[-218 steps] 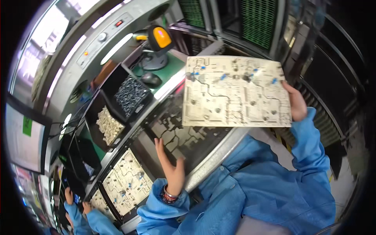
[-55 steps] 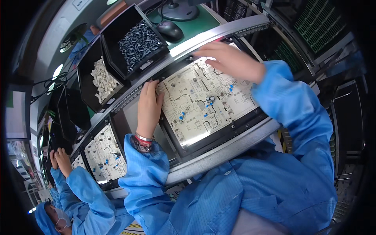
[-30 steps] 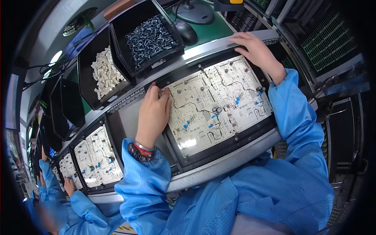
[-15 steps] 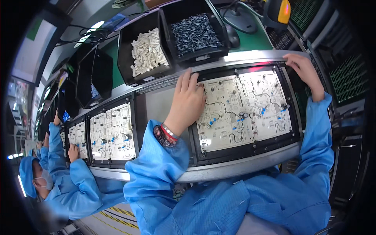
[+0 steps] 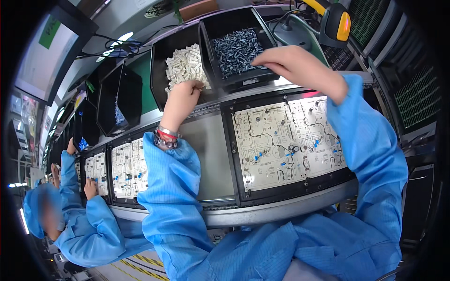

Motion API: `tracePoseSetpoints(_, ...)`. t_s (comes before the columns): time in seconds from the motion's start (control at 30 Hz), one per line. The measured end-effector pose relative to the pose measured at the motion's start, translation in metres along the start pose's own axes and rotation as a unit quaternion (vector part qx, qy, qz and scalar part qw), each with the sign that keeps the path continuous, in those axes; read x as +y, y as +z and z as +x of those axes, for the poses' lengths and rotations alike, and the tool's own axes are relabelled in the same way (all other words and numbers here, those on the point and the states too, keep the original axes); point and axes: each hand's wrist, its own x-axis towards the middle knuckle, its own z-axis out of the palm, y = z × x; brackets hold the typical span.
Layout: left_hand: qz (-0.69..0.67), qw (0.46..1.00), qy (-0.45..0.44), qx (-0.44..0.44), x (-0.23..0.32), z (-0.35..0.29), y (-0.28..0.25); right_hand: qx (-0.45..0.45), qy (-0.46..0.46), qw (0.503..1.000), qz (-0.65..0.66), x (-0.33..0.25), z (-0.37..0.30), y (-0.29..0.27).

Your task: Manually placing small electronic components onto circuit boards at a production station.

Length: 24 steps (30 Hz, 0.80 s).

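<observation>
My left hand (image 5: 186, 97) is over the front of a black bin (image 5: 159, 63) of small white block-shaped parts (image 5: 186, 65). Its fingers are curled together at the edge of the pile, and what lies between them is hidden. My right hand (image 5: 300, 68) reaches over the neighbouring black bin (image 5: 229, 22) of small dark blue cylindrical parts (image 5: 236, 49). Thumb and forefinger come together at the pile's right side; anything pinched there is too small to make out. Below my hands, a white circuit board panel (image 5: 269, 136) with blue and black components sits in a black frame (image 5: 238, 194).
A metal rail (image 5: 281, 208) runs along the line's front edge. To the left are more framed boards (image 5: 123, 161) and a co-worker (image 5: 84, 229) in blue. A yellow-and-black scanner (image 5: 343, 25) stands at the back right, a monitor (image 5: 58, 51) at the far left.
My left hand has gone from the panel frame's left edge to the white parts. My right hand has left the frame's right corner for the dark parts. The panel sits slightly lower in view.
</observation>
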Motion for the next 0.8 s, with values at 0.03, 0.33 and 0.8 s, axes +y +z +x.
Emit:
tracePoseSetpoints(0.03, 0.002, 1.0, -0.002, 0.002, 0.001, -0.004, -0.003, 0.004, 0.003, 1.0, 0.017, 0.004, 0.014, 0.013)
tracePoseSetpoints(0.33, -0.038, 0.993, 0.049, -0.096, -0.003, 0.003, -0.016, -0.139, 0.123, 0.982, -0.045, 0.044, 0.054, 0.084)
tracePoseSetpoints(0.8, -0.527, 0.841, -0.121, 0.006, 0.063, -0.094, 0.033, -0.115, 0.051, 0.992, -0.009, 0.058, 0.055, 0.078)
